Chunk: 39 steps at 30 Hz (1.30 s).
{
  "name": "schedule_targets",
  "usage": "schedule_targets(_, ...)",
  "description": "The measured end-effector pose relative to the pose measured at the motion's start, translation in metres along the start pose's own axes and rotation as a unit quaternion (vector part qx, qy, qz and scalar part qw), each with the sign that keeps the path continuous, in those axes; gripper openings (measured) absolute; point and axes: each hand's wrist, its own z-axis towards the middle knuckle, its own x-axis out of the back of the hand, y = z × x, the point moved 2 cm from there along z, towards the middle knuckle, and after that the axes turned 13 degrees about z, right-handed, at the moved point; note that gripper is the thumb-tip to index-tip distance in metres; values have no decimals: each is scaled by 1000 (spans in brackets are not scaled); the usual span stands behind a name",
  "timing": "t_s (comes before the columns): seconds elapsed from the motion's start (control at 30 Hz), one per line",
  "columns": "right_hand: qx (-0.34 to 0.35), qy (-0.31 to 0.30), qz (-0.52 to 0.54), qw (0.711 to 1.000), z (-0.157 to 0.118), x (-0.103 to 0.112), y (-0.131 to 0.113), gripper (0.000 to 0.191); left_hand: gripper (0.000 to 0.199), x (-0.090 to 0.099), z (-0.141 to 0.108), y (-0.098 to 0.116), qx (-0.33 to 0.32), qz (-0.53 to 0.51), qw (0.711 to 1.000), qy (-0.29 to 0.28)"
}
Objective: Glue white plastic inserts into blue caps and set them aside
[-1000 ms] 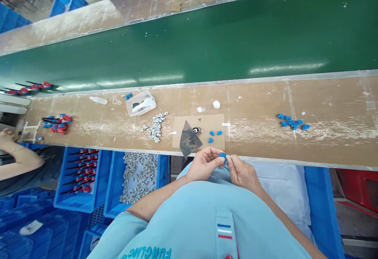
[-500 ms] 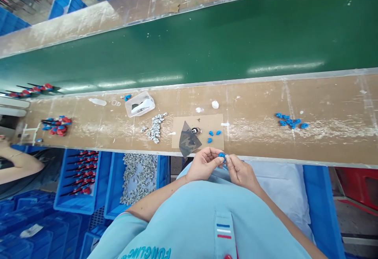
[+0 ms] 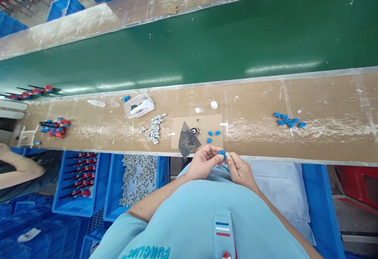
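Just in front of the bench edge, my left hand (image 3: 202,163) pinches a small blue plastic part (image 3: 221,155) between thumb and fingers. My right hand (image 3: 239,169) closes its thumb and fingers against the right side of that part. Something pale shows at its fingertips, too small to tell apart from a nail. Beyond the hands lies a cardboard sheet (image 3: 177,125), bearing a camouflage-patterned cloth piece (image 3: 188,141), a small dark round-topped container (image 3: 195,131) and several loose blue parts (image 3: 210,133).
Grey pieces (image 3: 155,129) lie piled left of the cardboard, near a clear plastic box (image 3: 139,105). More blue parts (image 3: 291,121) sit to the right. Blue bins (image 3: 108,196) hold grey pieces and red-blue items. A green belt (image 3: 189,50) runs behind. Another person's arm (image 3: 20,168) is far left.
Both hands stay nearly in place; the blue part looks slightly turned between the fingers. The whole view has shifted a little.
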Motion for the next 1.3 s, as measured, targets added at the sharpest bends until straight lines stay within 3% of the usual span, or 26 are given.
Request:
schedule_targets(0.3, 62, -26, -75, 995, 6, 2, -4, 35, 45, 0, -1, -5, -10, -7, 1000, 20)
schedule_targets(0.5, 67, -61, -60, 994, 1, 3, 0, 37, 46, 3, -1, -9, -1, 6, 999, -40)
schedule_targets(0.63, 31, -54, -36, 997, -3, 1, 6, 41, 49, 3, 0, -9, 18, 18, 998, -54)
schedule_targets(0.83, -29, -33, 86, 995, 3, 2, 1, 39, 45, -2, 3, 0, -52, -2, 999, -6)
schedule_targets(1.03, 84, 60, -21, 994, 6, 6, 2, 32, 43, -2, 7, -3, -61, -30, 998, -8)
schedule_targets(1.3, 161, 56, -135, 976, 10, 9, -9, 36, 42, -2, 9, -4, -44, -49, 998, -15)
